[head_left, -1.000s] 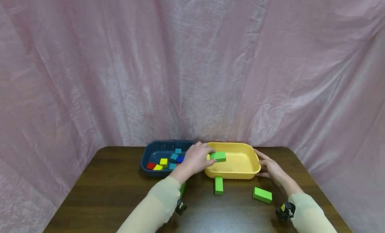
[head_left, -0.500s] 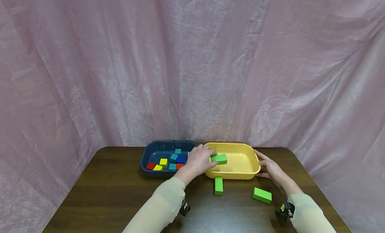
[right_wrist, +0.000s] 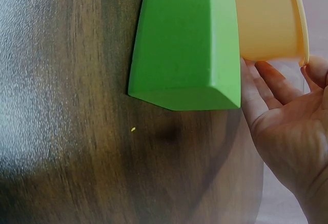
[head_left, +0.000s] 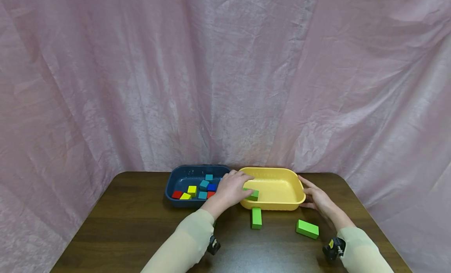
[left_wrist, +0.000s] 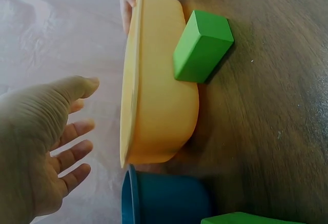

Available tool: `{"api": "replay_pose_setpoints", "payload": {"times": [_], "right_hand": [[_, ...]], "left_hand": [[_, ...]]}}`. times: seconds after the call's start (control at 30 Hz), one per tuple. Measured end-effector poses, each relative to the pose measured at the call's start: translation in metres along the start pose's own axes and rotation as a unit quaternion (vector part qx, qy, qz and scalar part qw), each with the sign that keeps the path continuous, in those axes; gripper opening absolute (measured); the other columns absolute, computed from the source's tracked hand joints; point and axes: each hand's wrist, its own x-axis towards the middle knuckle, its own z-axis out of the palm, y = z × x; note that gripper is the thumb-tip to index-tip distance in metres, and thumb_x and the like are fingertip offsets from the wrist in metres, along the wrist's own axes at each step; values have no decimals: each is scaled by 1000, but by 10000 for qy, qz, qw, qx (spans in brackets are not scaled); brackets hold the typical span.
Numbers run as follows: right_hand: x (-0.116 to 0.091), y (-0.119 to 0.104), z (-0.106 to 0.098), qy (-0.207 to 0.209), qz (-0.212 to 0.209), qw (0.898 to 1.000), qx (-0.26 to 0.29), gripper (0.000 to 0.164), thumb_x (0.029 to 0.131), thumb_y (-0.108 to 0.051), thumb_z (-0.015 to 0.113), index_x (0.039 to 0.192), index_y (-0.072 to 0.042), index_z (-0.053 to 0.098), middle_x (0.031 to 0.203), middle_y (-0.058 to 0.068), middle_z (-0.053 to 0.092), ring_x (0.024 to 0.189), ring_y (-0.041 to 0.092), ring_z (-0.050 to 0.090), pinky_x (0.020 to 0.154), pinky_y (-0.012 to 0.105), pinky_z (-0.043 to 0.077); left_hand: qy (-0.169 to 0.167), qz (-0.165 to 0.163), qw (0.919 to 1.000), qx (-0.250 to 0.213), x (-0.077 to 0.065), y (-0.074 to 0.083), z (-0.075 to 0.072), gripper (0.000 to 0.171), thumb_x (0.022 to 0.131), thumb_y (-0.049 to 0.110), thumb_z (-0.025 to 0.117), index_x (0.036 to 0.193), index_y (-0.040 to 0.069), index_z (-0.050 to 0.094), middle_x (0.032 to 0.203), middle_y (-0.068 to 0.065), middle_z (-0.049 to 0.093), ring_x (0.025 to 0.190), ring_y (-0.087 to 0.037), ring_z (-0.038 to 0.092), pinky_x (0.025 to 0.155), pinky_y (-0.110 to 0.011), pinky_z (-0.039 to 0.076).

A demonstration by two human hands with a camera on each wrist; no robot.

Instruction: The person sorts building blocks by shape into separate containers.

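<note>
Over the left end of the yellow tray [head_left: 271,206] hovers my left hand [head_left: 230,189], thumb and fingers apart. Below its thumb a green block [head_left: 254,195] lies inside the tray, partly hidden by the hand. In the left wrist view nothing is between the fingers of the left hand [left_wrist: 36,147]. At the tray's right end my right hand [head_left: 317,198] touches the rim and end wall with spread fingers. A second green block [head_left: 256,218] lies against the tray's front, and a third green block [head_left: 307,228] lies nearer the right forearm.
A dark blue tray [head_left: 181,203] with several red, yellow, blue and teal cubes stands left of the yellow one, close to it. Another green block [left_wrist: 246,219] lies in front of the blue tray, mostly covered by the left forearm in the head view. A pink curtain [head_left: 225,81] hangs behind the table.
The green block that the left hand held has been let go and now lies lower inside the yellow tray. The left hand has opened and shifted slightly left. The right hand has stayed put.
</note>
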Motion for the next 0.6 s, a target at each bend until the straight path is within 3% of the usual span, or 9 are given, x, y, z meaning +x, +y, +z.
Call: {"api": "replay_pose_setpoints", "payload": {"times": [0.23,0.6], "right_hand": [[0,0,0,-26,-5,10000,-21,63,108,-10,33,166,-18,9,158,32,29,127,37,56,95,48,55],[-1,-1,1,-17,-17,10000,-3,64,108,-11,34,166,-18,9,158,32,30,127,38,55,93,47,56]], "left_hand": [[126,89,9998,-153,-8,-4,-6,50,94,50,71,138,28,66,138,3,62,124,-23,53,103,-42,45],[340,200,9983,-424,-23,-7,-18,49,95,48,70,140,27,65,138,2,62,127,-24,51,106,-46,44]]}}
